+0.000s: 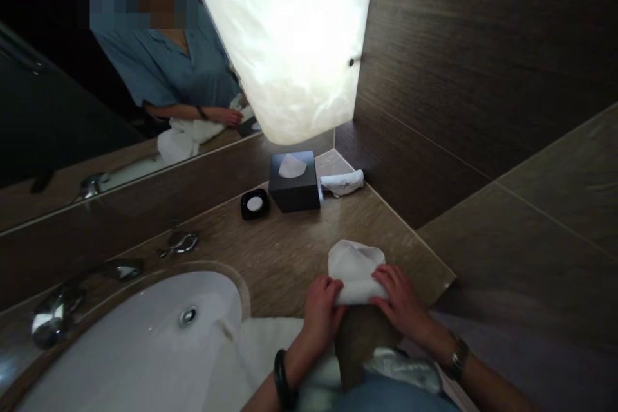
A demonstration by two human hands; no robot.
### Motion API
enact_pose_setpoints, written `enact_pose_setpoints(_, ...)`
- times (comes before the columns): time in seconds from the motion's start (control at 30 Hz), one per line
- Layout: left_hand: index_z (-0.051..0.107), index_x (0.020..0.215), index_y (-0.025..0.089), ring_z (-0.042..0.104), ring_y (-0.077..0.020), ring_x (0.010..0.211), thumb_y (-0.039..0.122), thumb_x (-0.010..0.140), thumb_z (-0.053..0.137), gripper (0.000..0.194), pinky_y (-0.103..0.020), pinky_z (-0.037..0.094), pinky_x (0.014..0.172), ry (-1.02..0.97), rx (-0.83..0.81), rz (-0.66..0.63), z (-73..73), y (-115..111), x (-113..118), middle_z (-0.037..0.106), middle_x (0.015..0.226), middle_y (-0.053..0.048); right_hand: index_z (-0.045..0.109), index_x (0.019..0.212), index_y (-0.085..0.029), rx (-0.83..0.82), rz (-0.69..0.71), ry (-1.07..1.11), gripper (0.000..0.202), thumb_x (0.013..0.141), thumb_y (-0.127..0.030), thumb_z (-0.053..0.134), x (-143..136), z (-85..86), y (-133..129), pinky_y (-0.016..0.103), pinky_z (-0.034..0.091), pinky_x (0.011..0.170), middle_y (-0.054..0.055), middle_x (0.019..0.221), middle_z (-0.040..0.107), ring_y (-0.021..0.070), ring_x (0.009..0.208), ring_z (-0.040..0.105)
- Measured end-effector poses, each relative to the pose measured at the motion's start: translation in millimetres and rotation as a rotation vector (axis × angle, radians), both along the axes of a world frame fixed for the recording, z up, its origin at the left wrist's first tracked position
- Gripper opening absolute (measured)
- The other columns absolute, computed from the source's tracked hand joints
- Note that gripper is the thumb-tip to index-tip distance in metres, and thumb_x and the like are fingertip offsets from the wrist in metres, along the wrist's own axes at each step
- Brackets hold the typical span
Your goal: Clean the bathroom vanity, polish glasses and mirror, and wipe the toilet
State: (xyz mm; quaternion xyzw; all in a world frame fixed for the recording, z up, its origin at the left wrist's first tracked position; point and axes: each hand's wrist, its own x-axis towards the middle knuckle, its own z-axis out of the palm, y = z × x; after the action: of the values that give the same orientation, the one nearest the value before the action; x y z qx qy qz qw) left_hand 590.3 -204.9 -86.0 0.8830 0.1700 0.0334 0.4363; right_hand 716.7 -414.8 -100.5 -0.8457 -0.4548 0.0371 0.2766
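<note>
A small white cloth (356, 262) lies on the brown stone counter, its near edge rolled or folded over and its far edge flat. My left hand (322, 312) grips the left end of the rolled edge. At the right end, my right hand (398, 299) has its fingers curled over the roll. Left of my left arm, a larger white towel (270, 335) hangs over the counter and the sink's rim. Another rolled white cloth (342, 183) with a small dark mark rests at the back corner.
A dark tissue box (295, 192) stands near the wall, with a black dish (254, 205) holding a round white item beside it. To the left are the white sink (145, 335), a chrome faucet (53, 318) and a handle (182, 242). A mirror (48, 122) runs along the back.
</note>
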Motion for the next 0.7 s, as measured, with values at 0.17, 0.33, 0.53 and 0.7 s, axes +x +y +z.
enact_pose_setpoints(0.17, 0.071, 0.114, 0.022, 0.055, -0.0323, 0.118, 0.023, 0.09, 0.062, 0.026, -0.051, 0.035, 0.107, 0.015, 0.132, -0.21, 2.9, -1.2, -29.6, 0.069, 0.126, -0.011, 0.067, 0.116, -0.022, -0.042, 0.011, 0.035, 0.026, 0.093, -0.018, 0.055, -24.3, -15.2, -5.5, 0.051, 0.041, 0.104, 0.01, 0.117, 0.068, 0.028, 0.111, 0.057)
enact_pose_setpoints(0.33, 0.073, 0.101, 0.015, 0.059, -0.0336, 0.106, 0.03, 0.099, 0.048, 0.029, -0.05, 0.039, 0.093, 0.169, 0.321, -0.216, 20.5, 8.1, 19.4, 0.074, 0.104, -0.013, 0.069, 0.104, -0.018, -0.166, -0.082, 0.039, 0.027, 0.103, -0.027, 0.044, -1.6, 9.2, 18.9, 0.051, 0.04, 0.104, 0.01, 0.102, 0.07, 0.027, 0.103, 0.058)
enact_pose_setpoints(0.53, 0.076, 0.091, 0.013, 0.059, -0.0333, 0.106, 0.033, 0.101, 0.045, 0.038, -0.052, 0.039, 0.098, 0.188, 0.4, -0.243, 29.2, 13.0, 40.2, 0.074, 0.098, -0.015, 0.061, 0.125, -0.018, -0.117, -0.045, -0.17, 0.03, 0.102, -0.026, 0.044, -20.6, 12.3, 40.1, 0.053, 0.026, 0.119, 0.013, 0.127, 0.062, 0.0279, 0.123, 0.051)
enact_pose_setpoints(0.7, 0.062, 0.135, 0.015, 0.043, -0.0337, 0.129, 0.035, 0.1, 0.052, 0.042, -0.051, 0.029, 0.115, 0.03, 0.384, -0.015, 11.6, 15.1, 45.0, 0.056, 0.143, -0.014, 0.07, 0.098, -0.015, -0.406, -0.017, -0.022, 0.038, 0.106, -0.025, 0.033, 30.7, 23.6, 85.3, 0.046, 0.044, 0.1, 0.013, 0.1, 0.071, 0.0271, 0.1, 0.062)
